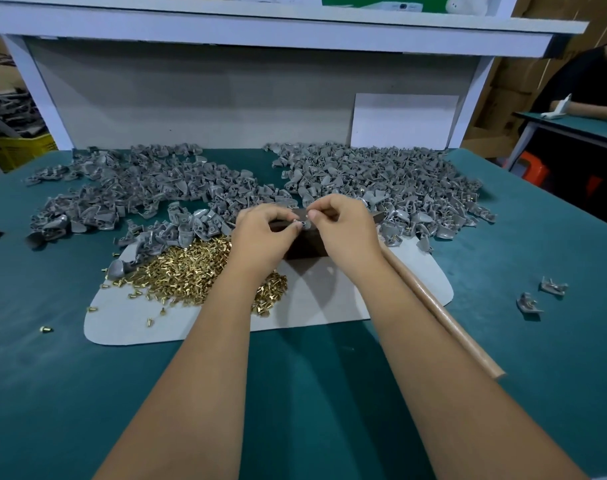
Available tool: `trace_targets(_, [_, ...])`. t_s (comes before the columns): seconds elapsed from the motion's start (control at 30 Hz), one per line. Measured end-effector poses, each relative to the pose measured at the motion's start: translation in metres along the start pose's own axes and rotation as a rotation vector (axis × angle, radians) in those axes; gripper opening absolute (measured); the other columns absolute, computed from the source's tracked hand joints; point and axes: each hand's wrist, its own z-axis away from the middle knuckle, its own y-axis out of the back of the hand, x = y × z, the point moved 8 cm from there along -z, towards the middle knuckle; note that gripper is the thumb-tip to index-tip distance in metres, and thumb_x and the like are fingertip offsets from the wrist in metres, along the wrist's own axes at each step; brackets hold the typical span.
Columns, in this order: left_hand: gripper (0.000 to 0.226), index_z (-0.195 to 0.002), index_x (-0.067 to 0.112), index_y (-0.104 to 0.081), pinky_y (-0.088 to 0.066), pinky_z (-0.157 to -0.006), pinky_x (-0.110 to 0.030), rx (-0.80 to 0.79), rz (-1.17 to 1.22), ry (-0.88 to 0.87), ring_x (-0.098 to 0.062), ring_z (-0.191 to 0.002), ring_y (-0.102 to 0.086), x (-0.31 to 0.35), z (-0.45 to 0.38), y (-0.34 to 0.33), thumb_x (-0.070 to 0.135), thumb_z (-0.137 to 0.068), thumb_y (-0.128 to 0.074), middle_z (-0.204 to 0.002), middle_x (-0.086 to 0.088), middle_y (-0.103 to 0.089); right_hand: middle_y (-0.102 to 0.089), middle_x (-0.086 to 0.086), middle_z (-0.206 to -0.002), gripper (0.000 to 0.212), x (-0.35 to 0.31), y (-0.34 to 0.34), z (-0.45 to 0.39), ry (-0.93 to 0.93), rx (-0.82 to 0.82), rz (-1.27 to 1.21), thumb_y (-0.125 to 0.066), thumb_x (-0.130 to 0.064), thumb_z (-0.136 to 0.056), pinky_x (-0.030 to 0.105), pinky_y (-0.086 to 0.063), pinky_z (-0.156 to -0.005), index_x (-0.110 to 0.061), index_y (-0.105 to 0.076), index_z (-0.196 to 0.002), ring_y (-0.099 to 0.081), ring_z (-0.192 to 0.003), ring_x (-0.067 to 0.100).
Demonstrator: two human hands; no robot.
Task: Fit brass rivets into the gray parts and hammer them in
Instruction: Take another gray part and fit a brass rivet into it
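Fingers of both hands meet over the dark block (304, 245), tips pinched together. Left hand (260, 237) fingers pinch a small brass rivet (296, 223); right hand (343, 225) fingers pinch a gray part (305, 224) right beside it. Rivet and part sit between the two sets of fingertips, touching or nearly so; too small to tell if the rivet is seated.

Block stands on a pale mat (329, 299) on the green desk (312, 393). Loose brass rivets pile (191, 271) lies on the mat, left of the block, partly under the left forearm. Wooden handle (444, 317) runs from under the right wrist toward the near right.

Far left: heap of gray parts (129, 192). Far right: second heap (381, 181), some showing brass. Two stray gray pieces (541, 296) lie well apart on the right.
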Motion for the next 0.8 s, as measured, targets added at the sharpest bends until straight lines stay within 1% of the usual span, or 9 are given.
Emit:
trace_targets(0.07, [0.008, -0.085, 0.023, -0.072, -0.043, -0.104, -0.048, 0.006, -0.010, -0.005, -0.031, -0.117, -0.056, 0.000, -0.001, 0.000, 0.015, -0.086, -0.073, -0.107, -0.003, -0.069, -0.062, -0.015, -0.074, 0.014, 0.000, -0.002, -0.007, -0.033, -0.035, -0.007, -0.062, -0.014, -0.089, 0.025, -0.046, -0.072, -0.024, -0.066, -0.080, -0.058, -0.074, 0.004])
trace_targets(0.17, [0.007, -0.088, 0.019, -0.075, -0.043, -0.105, -0.048, 0.004, -0.014, 0.002, -0.031, -0.119, -0.055, -0.002, -0.001, 0.001, 0.014, -0.084, -0.072, -0.107, -0.001, -0.069, -0.064, -0.011, -0.078, 0.012, 0.007, -0.009, -0.009, -0.086, -0.060, 0.003, -0.062, -0.016, -0.089, 0.029, -0.048, -0.077, -0.023, -0.067, -0.081, -0.059, -0.081, 0.011])
trace_targets(0.23, [0.010, -0.088, 0.021, -0.075, -0.043, -0.105, -0.048, 0.004, 0.001, 0.010, -0.031, -0.119, -0.054, -0.003, -0.001, 0.000, 0.013, -0.082, -0.070, -0.107, 0.000, -0.069, -0.065, -0.009, -0.080, 0.014, 0.010, -0.011, -0.005, -0.097, -0.033, -0.010, -0.062, -0.015, -0.088, 0.030, -0.048, -0.079, -0.024, -0.066, -0.078, -0.060, -0.084, 0.013])
trace_targets(0.33, [0.012, -0.084, 0.025, -0.074, -0.044, -0.104, -0.048, 0.017, 0.015, 0.014, -0.030, -0.118, -0.055, -0.002, 0.000, 0.000, 0.014, -0.082, -0.071, -0.105, 0.002, -0.069, -0.065, -0.009, -0.080, 0.020, 0.010, -0.009, -0.003, -0.087, -0.004, -0.014, -0.063, -0.015, -0.087, 0.029, -0.047, -0.077, -0.028, -0.063, -0.072, -0.060, -0.084, 0.014])
trace_targets(0.4, [0.013, -0.083, 0.025, -0.075, -0.044, -0.104, -0.048, 0.024, 0.024, 0.013, -0.030, -0.117, -0.056, -0.002, -0.001, 0.000, 0.013, -0.082, -0.072, -0.104, 0.002, -0.070, -0.064, -0.009, -0.080, 0.019, 0.009, -0.008, -0.003, -0.069, -0.001, 0.016, -0.063, -0.015, -0.087, 0.028, -0.046, -0.075, -0.027, -0.063, -0.072, -0.060, -0.084, 0.014])
trace_targets(0.5, [0.011, -0.084, 0.022, -0.076, -0.044, -0.104, -0.048, 0.028, 0.038, 0.014, -0.029, -0.116, -0.056, -0.002, -0.001, 0.000, 0.012, -0.081, -0.073, -0.104, 0.002, -0.070, -0.061, -0.014, -0.075, 0.015, 0.005, -0.007, -0.002, -0.037, 0.007, 0.089, -0.062, -0.015, -0.087, 0.026, -0.045, -0.072, -0.025, -0.064, -0.075, -0.059, -0.080, 0.012])
trace_targets(0.57, [0.010, -0.085, 0.021, -0.077, -0.044, -0.104, -0.047, 0.028, 0.042, 0.014, -0.029, -0.117, -0.056, -0.003, 0.000, 0.001, 0.012, -0.081, -0.073, -0.104, 0.002, -0.070, -0.061, -0.013, -0.075, 0.016, 0.002, -0.009, -0.002, -0.016, 0.004, 0.140, -0.060, -0.015, -0.087, 0.031, -0.049, -0.077, -0.025, -0.063, -0.075, -0.059, -0.079, 0.013])
trace_targets(0.67, [0.014, -0.082, 0.025, -0.075, -0.046, -0.102, -0.047, 0.034, 0.058, 0.021, -0.029, -0.116, -0.057, -0.003, 0.000, 0.002, 0.012, -0.080, -0.074, -0.102, 0.004, -0.070, -0.064, -0.007, -0.081, 0.022, -0.004, -0.010, -0.001, 0.023, 0.007, 0.244, -0.058, -0.015, -0.086, 0.041, -0.047, -0.086, -0.029, -0.057, -0.070, -0.059, -0.084, 0.020])
trace_targets(0.8, [0.021, -0.076, 0.032, -0.073, -0.048, -0.101, -0.043, 0.033, 0.086, 0.016, -0.022, -0.110, -0.061, -0.002, 0.001, 0.002, 0.012, -0.080, -0.076, -0.095, 0.011, -0.068, -0.066, -0.003, -0.092, 0.016, -0.010, -0.012, 0.000, 0.062, 0.009, 0.358, -0.058, -0.019, -0.087, 0.041, -0.047, -0.086, -0.029, -0.057, -0.075, -0.058, -0.091, 0.022])
